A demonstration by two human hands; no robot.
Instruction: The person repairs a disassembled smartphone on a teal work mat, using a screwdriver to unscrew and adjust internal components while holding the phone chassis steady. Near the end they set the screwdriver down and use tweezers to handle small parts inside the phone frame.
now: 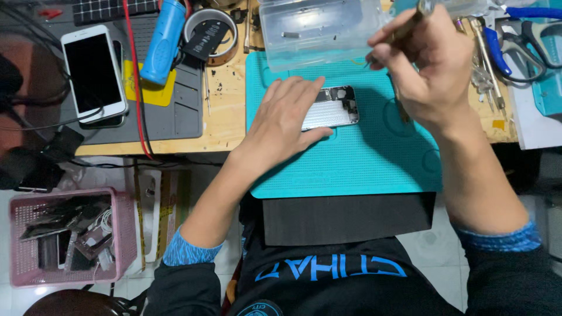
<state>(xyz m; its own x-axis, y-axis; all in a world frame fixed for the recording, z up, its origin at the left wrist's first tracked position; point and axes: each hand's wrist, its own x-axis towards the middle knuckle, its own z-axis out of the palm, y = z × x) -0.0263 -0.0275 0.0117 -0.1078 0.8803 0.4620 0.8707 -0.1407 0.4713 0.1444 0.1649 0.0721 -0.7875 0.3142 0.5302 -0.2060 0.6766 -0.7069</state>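
The left hand [287, 120] lies flat, fingers spread, on the opened phone [331, 108] on the teal mat [351, 164] on the worktop [225, 126], its inside already bare, while the right hand [430, 64], raised above, pinches a thin tool [410, 20].

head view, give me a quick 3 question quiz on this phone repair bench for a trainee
1. True or false: the left hand lies flat on the opened phone on the teal mat.
2. What does the right hand hold? A) scissors B) a thin metal tool C) a roll of tape
3. Which thing lies on the grey mat at the left of the bench, screen up?

Key
1. True
2. B
3. The white phone
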